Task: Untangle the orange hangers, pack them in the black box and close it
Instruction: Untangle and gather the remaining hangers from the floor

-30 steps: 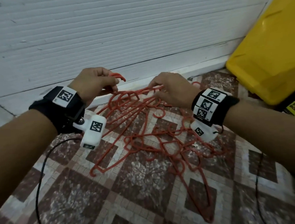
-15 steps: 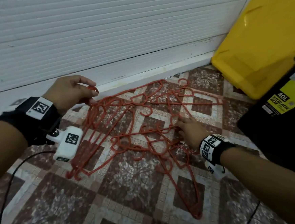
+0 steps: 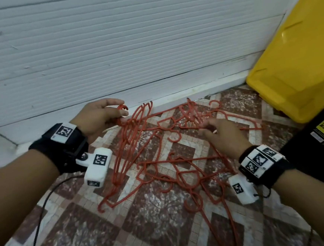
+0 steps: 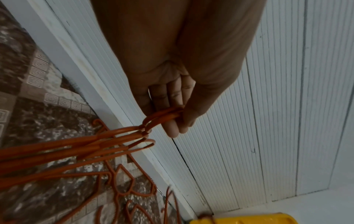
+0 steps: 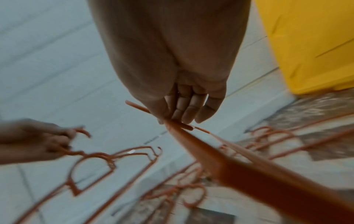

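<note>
Several orange hangers [image 3: 179, 160] lie tangled on the patterned floor by the white wall. My left hand [image 3: 100, 116] holds the hooks of a bunch of hangers [image 3: 126, 149] and lifts them off the floor at the left; the left wrist view shows the hooks [image 4: 162, 116] pinched between its thumb and fingers. My right hand [image 3: 222, 135] is over the pile's middle right, and its thumb and fingers pinch a hanger bar [image 5: 180, 124] in the right wrist view. The black box [image 3: 318, 143] with a yellow label stands at the right edge.
A yellow lid [image 3: 295, 60] leans against the wall at the right, behind the black box. A white ribbed wall [image 3: 112, 49] with a skirting strip closes off the far side. A black cable [image 3: 40, 210] runs over the floor at the lower left.
My left hand has raised its bunch of hangers higher and gathered them. My right hand has moved from the pile's near middle up towards the far right and taken hold of a hanger bar.
</note>
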Demonstrator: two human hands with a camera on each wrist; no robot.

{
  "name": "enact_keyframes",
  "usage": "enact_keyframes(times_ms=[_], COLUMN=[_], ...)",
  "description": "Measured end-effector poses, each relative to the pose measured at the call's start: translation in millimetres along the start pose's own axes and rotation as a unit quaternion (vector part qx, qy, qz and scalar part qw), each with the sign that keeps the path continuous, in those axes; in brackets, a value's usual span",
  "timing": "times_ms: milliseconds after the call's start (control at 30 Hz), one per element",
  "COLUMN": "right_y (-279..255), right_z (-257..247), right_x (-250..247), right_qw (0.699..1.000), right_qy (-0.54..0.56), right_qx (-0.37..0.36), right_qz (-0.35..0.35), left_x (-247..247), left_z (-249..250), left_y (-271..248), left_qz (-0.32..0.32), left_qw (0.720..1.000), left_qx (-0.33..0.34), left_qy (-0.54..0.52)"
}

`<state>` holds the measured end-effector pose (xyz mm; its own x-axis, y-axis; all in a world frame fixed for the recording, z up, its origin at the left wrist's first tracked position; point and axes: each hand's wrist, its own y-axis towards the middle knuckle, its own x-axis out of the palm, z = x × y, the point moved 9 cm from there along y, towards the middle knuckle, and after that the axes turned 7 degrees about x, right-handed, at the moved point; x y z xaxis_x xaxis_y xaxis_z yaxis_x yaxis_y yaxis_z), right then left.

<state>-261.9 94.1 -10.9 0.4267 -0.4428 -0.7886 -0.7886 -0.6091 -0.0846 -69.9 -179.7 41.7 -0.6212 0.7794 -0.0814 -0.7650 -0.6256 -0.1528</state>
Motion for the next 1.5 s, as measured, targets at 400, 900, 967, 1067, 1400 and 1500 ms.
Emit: enact_keyframes(times_ms=[400, 900, 967, 1067, 1400, 1500], right_y=[-12.1, 82.3, 105.2, 130.0, 143.0, 124.7], right_z=[-114.8, 52.6, 100.7, 150.1, 196.6, 193.5], right_x=[56.7, 39.2, 28.3, 14.5, 27.5, 23.9], right_qw=[0.992, 0.981, 0.963, 0.948, 0.925, 0.926], right_qy=[0.114, -0.162, -0.217, -0.246, -0.314, -0.3], right_qx=[-0.057, 0.093, 0.148, 0.196, 0.199, 0.207], right_qz=[-0.012, -0.055, -0.055, -0.051, -0.08, -0.094], left_x=[46.8, 28.9, 25.1, 16.0, -0.7, 3.7], left_z=[24.5, 12.1, 9.5, 2.9, -26.4, -27.8], left_y=[-10.1, 3.6, 5.9, 8.1, 20.5, 20.4], left_qz=[-0.004, -0.015, -0.022, -0.039, -0.041, -0.05], left_qw=[0.997, 0.998, 0.997, 0.997, 0.997, 0.994], left_qx=[0.047, 0.067, 0.071, 0.068, -0.013, -0.018], left_qy=[-0.057, -0.003, 0.002, 0.006, -0.068, -0.101])
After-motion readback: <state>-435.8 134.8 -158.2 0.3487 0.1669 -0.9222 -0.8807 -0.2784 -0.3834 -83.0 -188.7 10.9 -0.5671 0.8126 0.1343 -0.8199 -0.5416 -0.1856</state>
